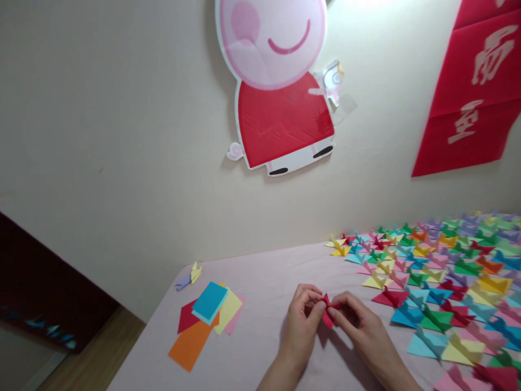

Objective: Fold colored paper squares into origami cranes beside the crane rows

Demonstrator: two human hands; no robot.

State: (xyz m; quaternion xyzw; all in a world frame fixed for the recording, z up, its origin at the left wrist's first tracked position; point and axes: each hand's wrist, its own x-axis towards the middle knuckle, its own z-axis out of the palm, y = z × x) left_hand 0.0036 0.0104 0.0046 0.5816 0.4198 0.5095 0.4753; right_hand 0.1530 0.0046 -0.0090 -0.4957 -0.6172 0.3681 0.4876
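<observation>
As wrists angle inward, L hand point(300, 321) & R hand point(361, 326) pinch red paper point(327, 314) w/ curled fingers point(308, 297).

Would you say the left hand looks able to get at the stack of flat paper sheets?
Probably yes: only bare table lies between the left hand and the stack of flat sheets, though that hand is busy pinching the red folded paper.
</observation>
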